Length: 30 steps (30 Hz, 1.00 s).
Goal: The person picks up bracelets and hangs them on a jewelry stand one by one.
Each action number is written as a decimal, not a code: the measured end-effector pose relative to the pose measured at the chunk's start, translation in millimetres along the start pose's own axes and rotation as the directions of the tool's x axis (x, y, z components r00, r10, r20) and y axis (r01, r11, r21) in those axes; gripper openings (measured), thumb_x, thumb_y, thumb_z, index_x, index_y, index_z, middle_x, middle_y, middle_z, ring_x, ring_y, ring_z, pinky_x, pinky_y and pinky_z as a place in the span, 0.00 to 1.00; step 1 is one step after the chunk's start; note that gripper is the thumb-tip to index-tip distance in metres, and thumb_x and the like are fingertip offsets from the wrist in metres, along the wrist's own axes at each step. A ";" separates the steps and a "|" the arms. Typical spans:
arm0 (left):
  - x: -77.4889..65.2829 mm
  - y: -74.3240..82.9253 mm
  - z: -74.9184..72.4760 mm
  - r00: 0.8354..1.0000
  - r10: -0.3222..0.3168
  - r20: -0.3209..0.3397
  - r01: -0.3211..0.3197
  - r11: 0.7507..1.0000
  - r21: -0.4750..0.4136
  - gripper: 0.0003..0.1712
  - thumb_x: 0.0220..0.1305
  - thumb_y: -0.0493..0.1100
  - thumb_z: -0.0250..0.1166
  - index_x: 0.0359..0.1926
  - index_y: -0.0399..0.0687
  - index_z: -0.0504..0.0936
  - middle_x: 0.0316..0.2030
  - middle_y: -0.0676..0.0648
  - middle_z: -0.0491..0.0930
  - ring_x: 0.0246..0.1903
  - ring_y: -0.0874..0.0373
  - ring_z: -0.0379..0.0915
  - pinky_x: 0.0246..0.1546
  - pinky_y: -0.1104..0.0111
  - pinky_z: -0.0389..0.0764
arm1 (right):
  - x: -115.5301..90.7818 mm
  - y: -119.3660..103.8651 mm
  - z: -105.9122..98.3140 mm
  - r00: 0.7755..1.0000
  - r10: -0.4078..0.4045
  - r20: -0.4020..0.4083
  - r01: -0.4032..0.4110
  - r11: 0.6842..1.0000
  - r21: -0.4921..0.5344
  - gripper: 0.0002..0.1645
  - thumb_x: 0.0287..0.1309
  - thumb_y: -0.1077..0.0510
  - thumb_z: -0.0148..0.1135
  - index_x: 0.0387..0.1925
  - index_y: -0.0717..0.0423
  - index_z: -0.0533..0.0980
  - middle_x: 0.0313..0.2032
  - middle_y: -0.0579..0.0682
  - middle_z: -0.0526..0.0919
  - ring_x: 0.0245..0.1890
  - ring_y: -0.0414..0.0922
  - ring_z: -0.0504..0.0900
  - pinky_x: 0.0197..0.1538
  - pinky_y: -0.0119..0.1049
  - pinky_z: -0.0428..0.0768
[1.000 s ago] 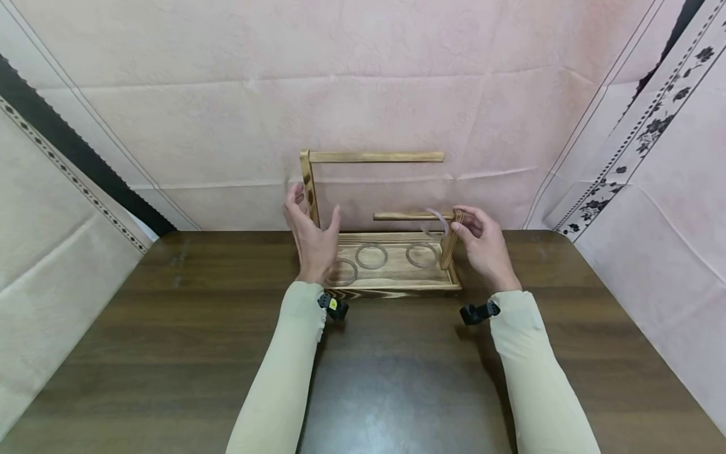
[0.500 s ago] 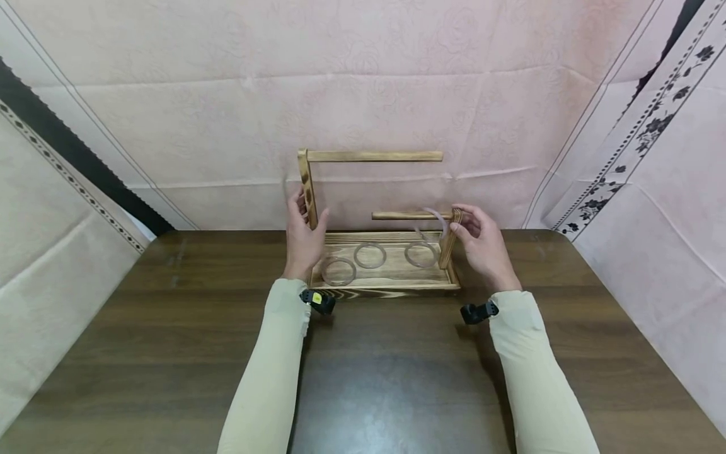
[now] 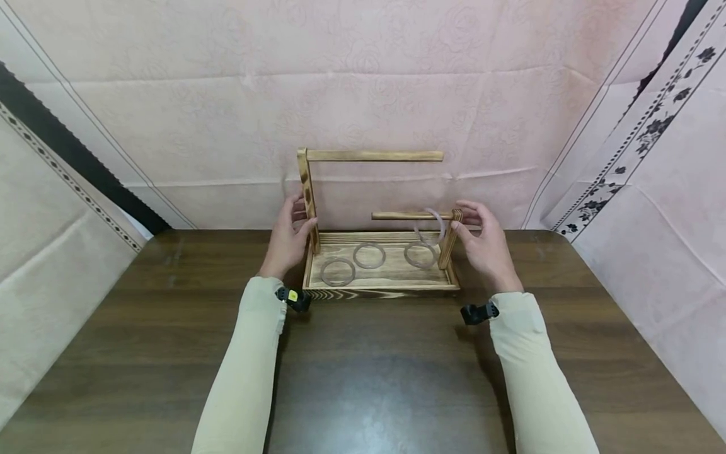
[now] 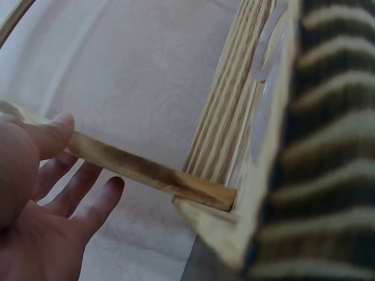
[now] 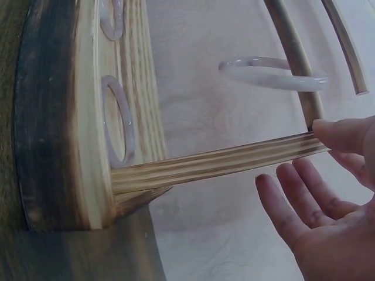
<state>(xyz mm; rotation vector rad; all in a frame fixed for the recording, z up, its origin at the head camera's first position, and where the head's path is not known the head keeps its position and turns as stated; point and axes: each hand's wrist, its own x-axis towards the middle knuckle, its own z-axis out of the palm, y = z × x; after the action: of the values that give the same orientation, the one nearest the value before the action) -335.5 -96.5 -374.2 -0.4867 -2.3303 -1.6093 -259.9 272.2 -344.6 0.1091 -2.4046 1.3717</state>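
Note:
A wooden bangle stand with a shallow tray (image 3: 391, 279) sits at the table's back edge. My left hand (image 3: 285, 243) pinches its tall left post (image 3: 307, 186), thumb in front and fingers behind. On the other side my right hand (image 3: 484, 247) holds the top of the short right post (image 5: 228, 162) between thumb and fingers. One pale translucent bangle (image 5: 275, 82) hangs round the lower bar (image 3: 391, 216). Three more lie flat in the tray: a left bangle (image 3: 322, 272), a middle bangle (image 3: 369, 268) and a right bangle (image 3: 421, 267).
An upper bar (image 3: 377, 156) reaches rightward from the tall post and ends free. Behind the stand hangs a pale patterned cloth (image 3: 363, 101). The brown wooden table (image 3: 363, 366) stretches out in front.
My left hand has moved left and outward from over the tray's left end to the tall post, uncovering the tray corner and left bangle. The right hand has stayed on its post.

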 end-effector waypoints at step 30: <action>5.6 -11.1 -5.3 0.996 -0.058 0.066 0.051 0.992 0.114 0.23 0.75 0.39 0.60 0.67 0.41 0.69 0.62 0.37 0.75 0.63 0.41 0.73 0.66 0.49 0.76 | -10.8 -50.5 -15.0 0.989 -0.138 0.048 0.145 0.973 -0.177 0.25 0.68 0.55 0.65 0.63 0.59 0.75 0.59 0.63 0.74 0.63 0.59 0.74 0.67 0.58 0.75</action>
<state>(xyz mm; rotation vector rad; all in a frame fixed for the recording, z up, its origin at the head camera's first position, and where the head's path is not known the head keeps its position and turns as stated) -345.0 -104.4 -379.5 -0.4645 -2.4896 -1.4963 -233.3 257.2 -300.3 0.2539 -2.4845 1.0926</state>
